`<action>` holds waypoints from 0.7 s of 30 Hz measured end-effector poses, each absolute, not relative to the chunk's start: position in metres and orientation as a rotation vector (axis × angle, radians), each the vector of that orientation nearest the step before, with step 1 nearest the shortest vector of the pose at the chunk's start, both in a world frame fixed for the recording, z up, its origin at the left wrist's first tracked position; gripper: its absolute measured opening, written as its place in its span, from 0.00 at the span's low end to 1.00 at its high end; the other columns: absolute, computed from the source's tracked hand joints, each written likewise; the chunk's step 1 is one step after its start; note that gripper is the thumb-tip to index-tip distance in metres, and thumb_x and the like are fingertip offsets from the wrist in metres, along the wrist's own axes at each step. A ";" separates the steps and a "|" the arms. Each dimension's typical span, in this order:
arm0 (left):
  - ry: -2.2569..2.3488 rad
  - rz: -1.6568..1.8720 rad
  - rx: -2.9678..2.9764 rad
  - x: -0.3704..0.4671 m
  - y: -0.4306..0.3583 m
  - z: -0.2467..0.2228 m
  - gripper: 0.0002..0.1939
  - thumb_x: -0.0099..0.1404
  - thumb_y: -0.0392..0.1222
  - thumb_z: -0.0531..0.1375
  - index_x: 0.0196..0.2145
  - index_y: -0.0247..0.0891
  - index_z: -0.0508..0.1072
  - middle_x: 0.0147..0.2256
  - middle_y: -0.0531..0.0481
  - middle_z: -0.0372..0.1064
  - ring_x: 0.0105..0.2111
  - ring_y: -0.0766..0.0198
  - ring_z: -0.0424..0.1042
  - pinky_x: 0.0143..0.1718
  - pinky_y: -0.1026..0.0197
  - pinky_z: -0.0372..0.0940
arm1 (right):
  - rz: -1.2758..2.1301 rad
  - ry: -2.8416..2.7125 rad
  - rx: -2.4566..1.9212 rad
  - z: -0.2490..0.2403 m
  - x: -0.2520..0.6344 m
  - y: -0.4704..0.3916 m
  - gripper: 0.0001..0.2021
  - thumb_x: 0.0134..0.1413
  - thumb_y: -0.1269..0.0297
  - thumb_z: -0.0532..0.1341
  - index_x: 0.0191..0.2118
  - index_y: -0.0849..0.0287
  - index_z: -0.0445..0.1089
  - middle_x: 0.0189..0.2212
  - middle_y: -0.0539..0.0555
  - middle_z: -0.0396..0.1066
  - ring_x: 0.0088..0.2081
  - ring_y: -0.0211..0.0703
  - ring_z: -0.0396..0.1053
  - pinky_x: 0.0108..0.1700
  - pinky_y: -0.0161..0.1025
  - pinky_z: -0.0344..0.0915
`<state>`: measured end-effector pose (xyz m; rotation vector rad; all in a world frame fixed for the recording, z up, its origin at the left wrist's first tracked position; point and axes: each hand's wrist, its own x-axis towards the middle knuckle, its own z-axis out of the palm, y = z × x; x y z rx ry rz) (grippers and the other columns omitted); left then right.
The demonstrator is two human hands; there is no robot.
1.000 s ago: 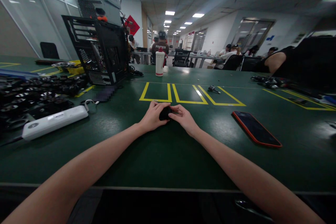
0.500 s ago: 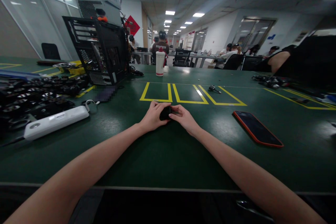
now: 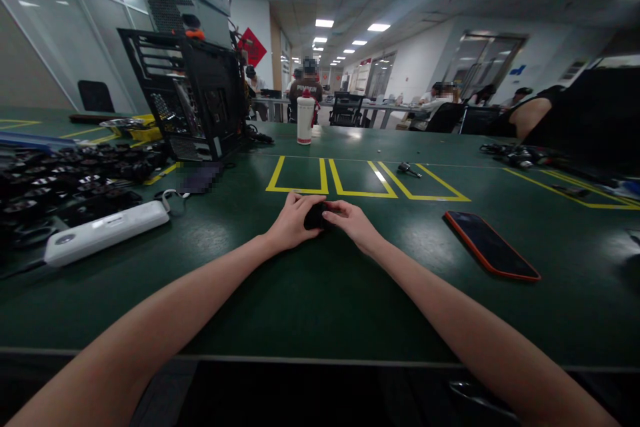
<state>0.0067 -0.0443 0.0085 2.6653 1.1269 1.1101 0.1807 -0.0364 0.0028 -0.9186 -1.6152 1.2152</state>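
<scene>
A small black part (image 3: pixel 315 215) sits between my two hands, just above or on the green table (image 3: pixel 320 300); its exact kind I cannot make out. My left hand (image 3: pixel 294 221) wraps round it from the left, thumb below and fingers over the top. From the right, my right hand (image 3: pixel 351 220) pinches its right side with thumb and fingertips. Beyond the hands, yellow tape outlines (image 3: pixel 297 190) mark the table. A small dark metal part (image 3: pixel 409 170) lies within the right-hand outline.
An orange-edged phone (image 3: pixel 493 245) lies to the right. On the left are a white power strip (image 3: pixel 107 232), a heap of black parts (image 3: pixel 75 180) and an open computer case (image 3: pixel 195 93). A white cup (image 3: pixel 305 121) stands at the back. Several people sit farther off.
My right thumb and fingers have shifted very slightly at the black part's right side. The left hand keeps its hold in the same place.
</scene>
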 end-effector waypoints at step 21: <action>1.111 1.121 2.680 0.008 -0.045 0.009 0.31 0.49 0.37 0.61 0.51 0.41 0.56 0.47 0.49 0.61 0.42 0.57 0.56 0.43 0.55 0.55 | 1.253 -1.626 -0.928 0.008 0.185 -0.039 0.19 0.36 0.66 0.65 0.38 0.56 0.62 0.35 0.51 0.66 0.41 0.40 0.64 0.45 0.44 0.61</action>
